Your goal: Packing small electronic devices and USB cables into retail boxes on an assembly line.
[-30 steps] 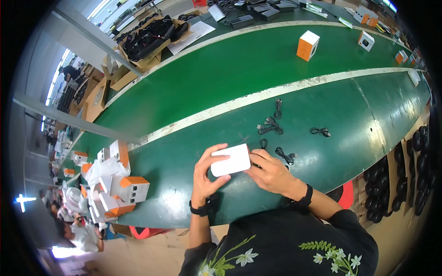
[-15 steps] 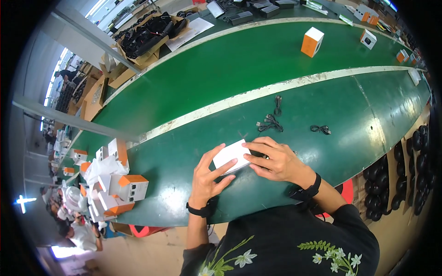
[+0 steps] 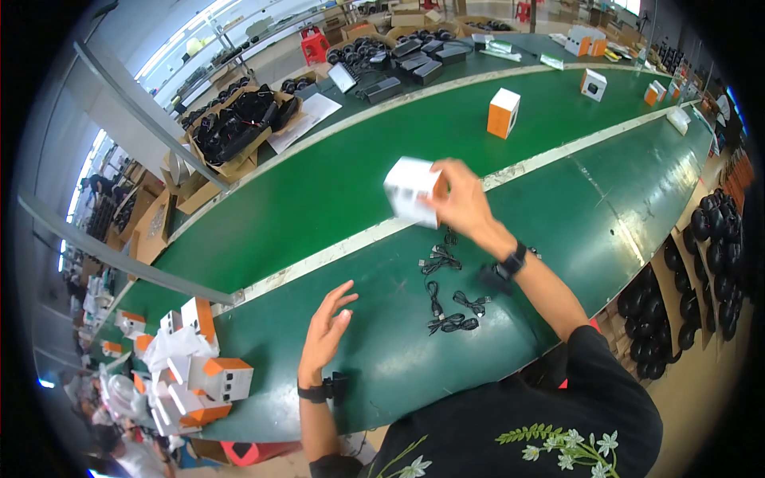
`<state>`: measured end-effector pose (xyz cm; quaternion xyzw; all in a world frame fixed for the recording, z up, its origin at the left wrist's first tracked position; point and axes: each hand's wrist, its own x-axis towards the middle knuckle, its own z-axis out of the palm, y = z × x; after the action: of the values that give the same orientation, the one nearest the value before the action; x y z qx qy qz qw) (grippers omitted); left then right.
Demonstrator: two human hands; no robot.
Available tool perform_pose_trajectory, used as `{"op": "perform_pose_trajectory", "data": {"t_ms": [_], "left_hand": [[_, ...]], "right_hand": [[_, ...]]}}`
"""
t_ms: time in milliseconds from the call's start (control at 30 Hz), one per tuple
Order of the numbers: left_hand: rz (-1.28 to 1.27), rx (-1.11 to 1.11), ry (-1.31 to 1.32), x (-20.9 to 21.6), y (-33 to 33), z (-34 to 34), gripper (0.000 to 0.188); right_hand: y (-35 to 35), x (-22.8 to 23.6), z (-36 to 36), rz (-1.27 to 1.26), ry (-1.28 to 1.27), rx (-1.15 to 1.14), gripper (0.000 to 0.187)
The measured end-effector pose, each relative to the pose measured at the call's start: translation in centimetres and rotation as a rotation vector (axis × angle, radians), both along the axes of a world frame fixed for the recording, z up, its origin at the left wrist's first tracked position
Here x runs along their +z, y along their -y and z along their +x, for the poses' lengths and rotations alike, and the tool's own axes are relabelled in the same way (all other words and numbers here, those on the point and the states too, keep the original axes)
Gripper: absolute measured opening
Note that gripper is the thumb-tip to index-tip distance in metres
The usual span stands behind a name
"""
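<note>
In my right hand [image 3: 464, 199] is a small white and orange box [image 3: 410, 191], gripped at its right side and held up over the white strip beside the green belt. The box is slightly blurred. My left hand [image 3: 325, 327] is empty above the near green tabletop [image 3: 382, 358], its fingers stretched out and apart. Several black coiled cables lie on the tabletop between my arms, among them one cable [image 3: 453, 323] near the front and another cable [image 3: 441, 259] just below the raised box.
An orange and white box [image 3: 504, 113] stands on the green belt [image 3: 319, 207], with another white box [image 3: 593, 84] farther right. Several open boxes [image 3: 203, 386] and white bags crowd the left end. A metal frame post [image 3: 151, 115] rises at the left. Black coiled items hang at the right.
My right hand has lifted the box forward, away from my left hand, which has let go. The view has shifted, and cables my hands covered now show.
</note>
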<state>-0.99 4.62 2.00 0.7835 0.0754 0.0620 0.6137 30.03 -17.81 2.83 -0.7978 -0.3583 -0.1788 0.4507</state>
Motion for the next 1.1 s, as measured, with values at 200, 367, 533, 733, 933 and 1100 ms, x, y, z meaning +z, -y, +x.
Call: {"op": "perform_pose_trajectory", "data": {"t_ms": [200,367,533,733,933,1100], "left_hand": [[0.019,-0.102,-0.097,-6.0,-1.5,4.0,0.046],[-0.415,0.009,-0.145,-5.0,-3.1,5.3,0.052],[-0.794,-0.092,-0.002,-7.1,-6.2,3.7,0.065],[-0.841,-0.15,0.012,-8.3,-5.4,5.5,0.058],[-0.842,-0.1,0.016,-8.7,-5.5,4.3,0.056],[-0.846,-0.118,0.025,-8.5,-5.2,5.0,0.056]], "right_hand": [[1.0,-1.4,5.5,-0.057,-0.05,-0.31,0.057],[6.4,-6.3,5.1,0.093,-0.201,-0.342,0.035],[10.6,-11.5,6.5,0.171,-0.272,-0.499,0.028],[17.9,-17.6,12.8,0.359,-0.506,-0.321,0.027],[16.9,-17.9,13.6,0.174,-0.449,-0.337,0.025],[18.2,-18.3,14.6,0.111,-0.442,-0.371,0.024]]}}
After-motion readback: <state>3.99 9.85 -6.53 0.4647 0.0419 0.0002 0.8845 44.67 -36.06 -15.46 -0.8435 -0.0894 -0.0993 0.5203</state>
